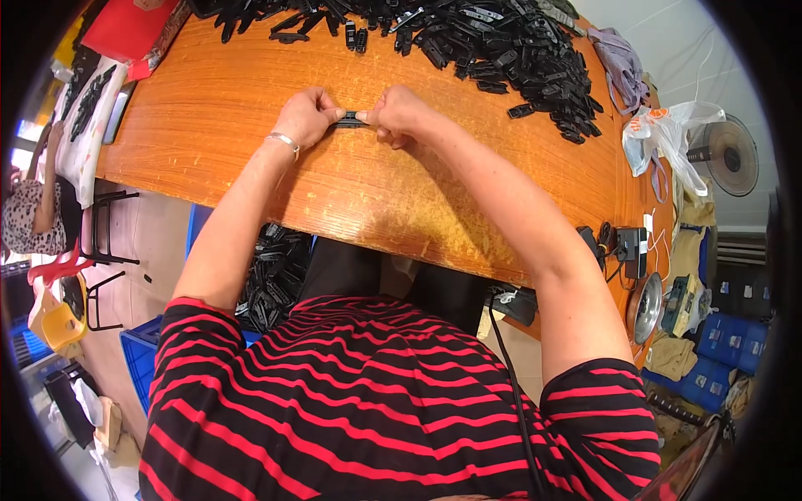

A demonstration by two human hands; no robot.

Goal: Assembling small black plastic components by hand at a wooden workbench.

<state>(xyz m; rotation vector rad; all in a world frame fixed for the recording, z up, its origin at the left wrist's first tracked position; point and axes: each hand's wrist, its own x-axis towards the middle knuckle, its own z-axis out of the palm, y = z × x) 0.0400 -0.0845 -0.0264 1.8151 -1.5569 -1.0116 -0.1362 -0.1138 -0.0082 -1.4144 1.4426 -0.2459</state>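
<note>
Your left hand (307,117) and right hand (399,113) are closed in pinch grips at upper centre. Beneath them spreads your worn, brown wood-grain table (209,142). Black plastic parts heaped in a pile (501,50) crowd its far side, from top centre to upper right. Left of centre, below the table edge, a blue plastic crate (197,225) holds black parts (271,280). Upper right, a translucent white plastic bag (664,134) bears orange print, too small to read. Between your fingertips, at upper centre, you grip a slim black plastic piece (352,121).
</note>
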